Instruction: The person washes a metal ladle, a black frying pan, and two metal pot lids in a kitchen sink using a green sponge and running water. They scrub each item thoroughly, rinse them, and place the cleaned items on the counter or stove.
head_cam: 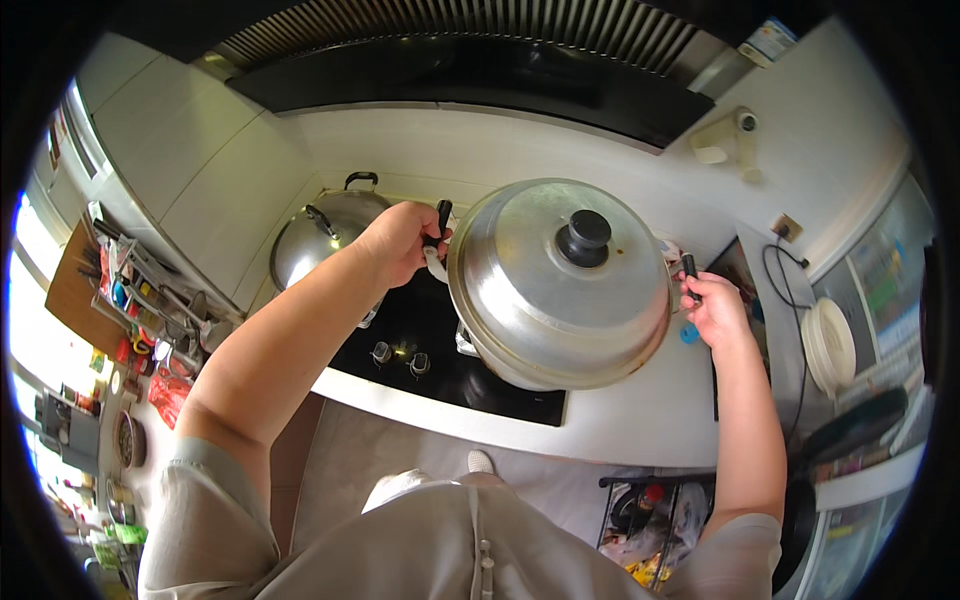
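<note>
A large metal steamer pot with a domed lid point(510, 300) and a black lid knob point(585, 236) is over the right part of the black gas cooktop point(450, 397). My left hand point(409, 244) grips the pot's left handle, black and upright in my fist. Around the black handle on its right side, my right hand point(712, 304) is closed. The pot's underside is hidden, so I cannot tell whether it rests on the burner. Beyond my left forearm, a wok with a metal lid point(300, 247) sits at the cooktop's left.
A range hood point(465, 82) hangs above the back wall. White counter point(637, 427) borders the cooktop. To the right are a black cord point(802, 360), white round dishes point(827, 345) and a black wire rack point(652, 480). Utensils and a red plastic bag point(166, 397) lie left.
</note>
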The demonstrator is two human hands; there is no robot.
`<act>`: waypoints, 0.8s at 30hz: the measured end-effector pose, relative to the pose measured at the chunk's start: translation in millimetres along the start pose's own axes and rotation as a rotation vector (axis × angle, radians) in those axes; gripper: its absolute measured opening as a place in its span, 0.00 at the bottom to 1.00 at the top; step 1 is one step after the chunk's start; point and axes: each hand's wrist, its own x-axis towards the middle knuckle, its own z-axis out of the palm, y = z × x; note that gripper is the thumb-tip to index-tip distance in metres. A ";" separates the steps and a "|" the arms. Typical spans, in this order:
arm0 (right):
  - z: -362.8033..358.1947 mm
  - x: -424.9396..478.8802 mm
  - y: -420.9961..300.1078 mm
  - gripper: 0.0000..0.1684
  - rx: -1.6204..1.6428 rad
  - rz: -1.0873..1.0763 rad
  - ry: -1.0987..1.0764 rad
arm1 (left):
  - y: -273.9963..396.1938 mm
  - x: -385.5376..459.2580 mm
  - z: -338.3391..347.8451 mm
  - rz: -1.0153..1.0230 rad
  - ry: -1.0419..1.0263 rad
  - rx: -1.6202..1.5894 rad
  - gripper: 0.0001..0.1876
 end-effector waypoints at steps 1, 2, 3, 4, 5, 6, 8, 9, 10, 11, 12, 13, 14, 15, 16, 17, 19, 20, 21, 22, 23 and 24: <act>3.8 20.4 1.4 0.05 0.001 0.011 -0.021 | -1.2 10.9 -3.9 0.012 0.020 -0.006 0.09; 7.1 42.0 4.4 0.05 0.003 0.022 -0.039 | -1.5 21.2 -7.9 0.024 0.037 -0.011 0.09; 10.3 60.3 5.3 0.05 0.006 0.030 -0.057 | -2.3 31.0 -10.6 0.037 0.053 -0.015 0.09; 14.5 73.4 4.6 0.06 -0.022 0.035 -0.064 | -3.7 40.2 -12.1 0.046 0.080 -0.041 0.08; 14.8 88.1 4.8 0.06 -0.032 0.041 -0.075 | -5.3 49.0 -12.8 0.055 0.104 -0.065 0.08; 20.9 101.0 5.9 0.06 -0.034 0.049 -0.090 | -4.8 56.2 -15.5 0.065 0.131 -0.083 0.07; 28.3 117.3 5.7 0.06 -0.037 0.066 -0.085 | -4.2 68.3 -23.7 0.047 0.141 -0.110 0.09; 31.7 120.4 2.8 0.06 -0.037 0.074 -0.092 | -4.1 72.5 -25.7 0.033 0.139 -0.129 0.10; 33.8 123.4 1.1 0.06 -0.037 0.081 -0.097 | -3.8 76.0 -27.8 0.022 0.138 -0.127 0.10; 34.7 126.0 1.0 0.06 -0.036 0.087 -0.101 | -3.2 78.6 -29.9 0.010 0.136 -0.124 0.10; 34.4 126.9 -0.5 0.07 -0.042 0.084 -0.108 | -1.3 79.8 -30.0 0.002 0.132 -0.126 0.10; 33.0 125.8 -0.3 0.07 -0.049 0.080 -0.114 | -1.3 79.3 -29.5 -0.008 0.138 -0.126 0.09; 31.9 123.5 1.1 0.07 -0.055 0.077 -0.121 | -2.8 77.0 -29.0 -0.018 0.145 -0.126 0.09; 32.7 120.3 1.8 0.07 -0.063 0.062 -0.119 | -1.9 76.3 -28.9 -0.021 0.151 -0.127 0.09; 34.4 115.4 4.3 0.07 -0.071 0.047 -0.117 | -1.6 78.0 -30.9 -0.012 0.149 -0.114 0.08; 36.1 112.3 5.7 0.08 -0.080 0.032 -0.115 | 0.0 81.0 -31.5 -0.002 0.152 -0.103 0.08; 35.8 107.7 3.9 0.08 -0.086 0.065 -0.132 | 1.6 85.7 -32.3 0.007 0.162 -0.082 0.07; 35.3 108.0 5.0 0.08 -0.083 0.070 -0.144 | 2.8 85.6 -33.6 0.029 0.134 -0.110 0.09; 33.7 107.6 4.5 0.08 -0.079 0.071 -0.149 | 2.5 85.7 -32.0 0.032 0.124 -0.119 0.08; 31.7 106.6 4.7 0.08 -0.079 0.069 -0.142 | 1.5 86.1 -30.7 0.035 0.114 -0.128 0.08; 29.4 105.3 5.4 0.08 -0.078 0.067 -0.135 | -0.5 87.2 -29.5 0.038 0.104 -0.137 0.08; 31.8 105.3 4.9 0.08 -0.074 0.063 -0.139 | -2.7 87.2 -33.3 0.061 0.071 -0.135 0.08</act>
